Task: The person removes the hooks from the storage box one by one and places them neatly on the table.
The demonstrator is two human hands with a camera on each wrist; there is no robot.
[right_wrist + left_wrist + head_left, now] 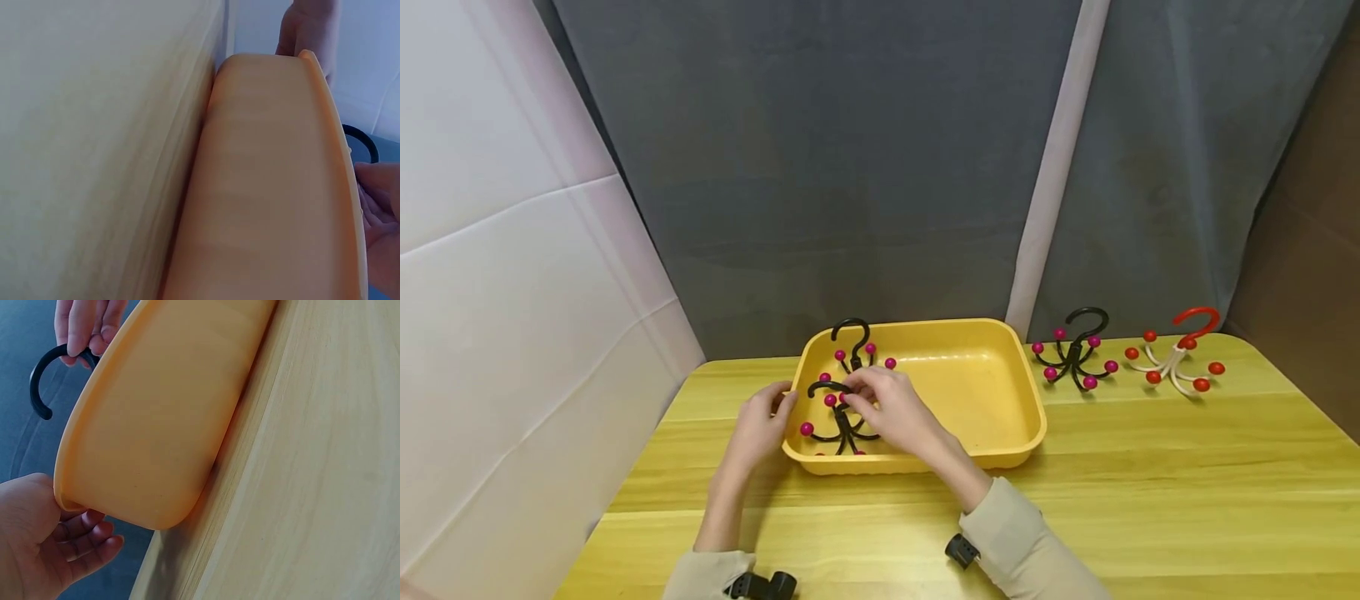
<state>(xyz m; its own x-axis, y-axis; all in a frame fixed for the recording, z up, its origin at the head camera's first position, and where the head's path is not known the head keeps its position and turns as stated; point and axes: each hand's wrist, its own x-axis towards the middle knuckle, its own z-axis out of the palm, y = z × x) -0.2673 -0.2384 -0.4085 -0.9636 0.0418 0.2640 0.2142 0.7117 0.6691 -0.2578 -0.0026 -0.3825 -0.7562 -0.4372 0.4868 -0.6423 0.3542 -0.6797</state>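
Note:
In the head view a shallow yellow plastic basin [955, 392] stands on the table. My left hand [758, 429] holds its left rim, the fingers curled under the lip in the left wrist view. Inside, at the front left, is a black multi-arm hook hanger [842, 423] with magenta ball tips. My right hand [891, 408] pinches the black hook [39, 387] at its top, and covers part of it. Behind it in the basin is a similar black hanger [855, 363], partly hidden by the right hand and the front hanger.
Right of the basin, another black hanger with magenta balls [1075, 354] stands on the wooden table [1150, 483]. Beside it is a white hanger [1172, 362] with red balls and a red hook. A grey curtain [820, 183] hangs behind, with white cloth [527, 292] at the left.

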